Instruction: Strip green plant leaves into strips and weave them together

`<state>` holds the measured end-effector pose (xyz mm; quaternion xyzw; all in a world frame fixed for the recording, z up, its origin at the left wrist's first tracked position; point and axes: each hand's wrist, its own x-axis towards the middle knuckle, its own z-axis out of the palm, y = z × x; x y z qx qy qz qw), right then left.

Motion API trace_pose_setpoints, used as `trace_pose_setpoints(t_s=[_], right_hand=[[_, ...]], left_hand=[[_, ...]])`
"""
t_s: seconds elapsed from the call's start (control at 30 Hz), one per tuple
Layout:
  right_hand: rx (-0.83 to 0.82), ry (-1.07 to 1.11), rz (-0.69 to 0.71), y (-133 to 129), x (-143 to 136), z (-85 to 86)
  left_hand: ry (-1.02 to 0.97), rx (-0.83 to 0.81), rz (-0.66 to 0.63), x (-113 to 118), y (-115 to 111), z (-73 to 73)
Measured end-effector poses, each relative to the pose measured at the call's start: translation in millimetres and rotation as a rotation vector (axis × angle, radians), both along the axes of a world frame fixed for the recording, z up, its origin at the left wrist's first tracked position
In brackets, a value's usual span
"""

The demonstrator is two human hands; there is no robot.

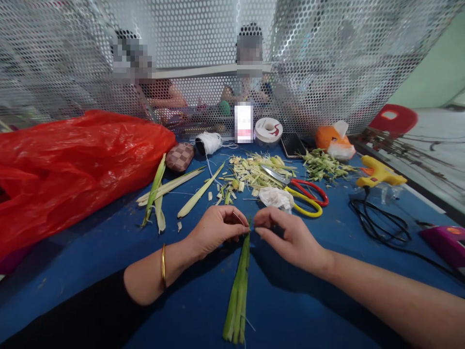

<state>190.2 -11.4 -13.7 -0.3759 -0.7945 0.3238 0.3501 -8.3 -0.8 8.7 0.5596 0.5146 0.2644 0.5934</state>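
My left grip (218, 228) is closed in a pinch, thumb against finger, on the narrow far end of the green bundle (238, 295). My right grip (290, 237) sits just to the right of that end, thumb and forefinger curled almost together; through the head camera I cannot tell whether they hold anything fine. The bundle lies at the middle of the near side of the desk (308, 310), gathered tip pointing far, blunt ends spread near me, with a loose white thread (249, 322) at its near right.

I judge it light and springy rather than rigid: flat blades that should bend easily, may slide over one another, and could crease or split under a hard squeeze. The tip looks the best place to hold, lightly and across every layer; by the near ends, I expect it would fan out.

Just beyond my grips lie a plastic wad (276, 199), scissors (289, 182) and pale scraps (250, 172). Loose strips (199, 194) lie to the left, then a red bag (87, 165). Far off stand a lit phone (243, 122) and a spool (269, 130); to the right, a glue gun (383, 175). Behind a mesh screen (196, 34) are two people (160, 93).
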Motion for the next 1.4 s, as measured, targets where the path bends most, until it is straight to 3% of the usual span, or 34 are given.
trace_pose_setpoints(t_s=[0.07, 0.23, 0.53, 0.63, 0.77, 1.03, 1.4], right_hand=[[-0.093, 0.078, -0.047, -0.2, -0.8, 0.1], [-0.264, 0.122, 0.023, -1.1, -4.0, -1.7], [-0.209, 0.058, 0.031, 0.2, -4.0, -6.8], [-0.196, 0.047, 0.041, 0.2, -3.9, -7.7], [-0.207, 0.03, 0.058, 1.0, -4.5, -5.0], [-0.069, 0.0, 0.039, 6.6, -5.0, -3.3], [-0.118, 0.046, 0.017, 8.3, -1.4, -4.5]], left_hand=[[0.029, 0.045, -0.016, 0.5, -1.0, -1.0], [0.213, 0.316, -0.091, -1.3, -4.3, -7.6], [0.505, 0.992, -0.269, -7.3, -6.7, -11.9], [0.597, 1.133, -0.311, -7.4, -7.4, -14.0], [0.661, 1.19, -0.303, -6.2, -8.4, -15.1], [0.521, 1.173, -0.289, -5.4, -9.3, -16.7], [0.4, 1.159, -0.225, -6.2, -4.7, -17.7]])
